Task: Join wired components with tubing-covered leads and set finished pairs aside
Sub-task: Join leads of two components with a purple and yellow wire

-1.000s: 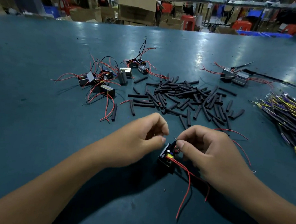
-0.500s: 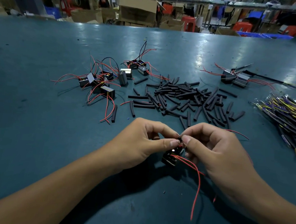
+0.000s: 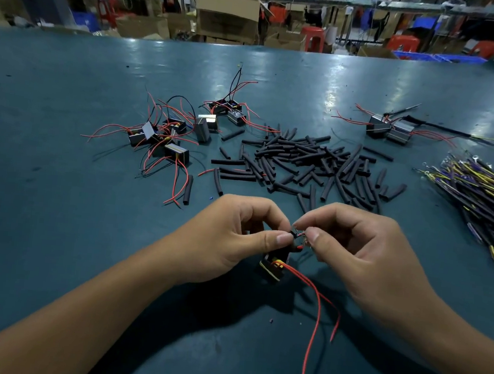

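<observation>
Wired components are what this bench work turns on, and one small black component (image 3: 274, 263) sits low and near on the surface (image 3: 54, 228), just under the two hands. The left hand (image 3: 234, 240) has its fingers narrowed, thumb and forefinger pinching the top of a lead; the right hand (image 3: 360, 252) pinches the same joint from the other side, fingertips nearly touching. Whether a sleeve is already on that lead is too small to tell. Two red wires (image 3: 314, 317) trail off toward the near edge.

To do this well, I'd say keep the pinch tight at the bare ends, twist evenly, and hold the block steady so the thin lead doesn't kink or snap.

Farther off lies a heap of black tubing pieces (image 3: 311, 166), with more loose components (image 3: 165, 140) and their red tails to the far left, a joined pair (image 3: 390, 129) at far right, and a bundle of yellow and purple wires (image 3: 486, 197) at the right edge. Nothing crowds the hands; only the trailing red wires might snag a wrist.
</observation>
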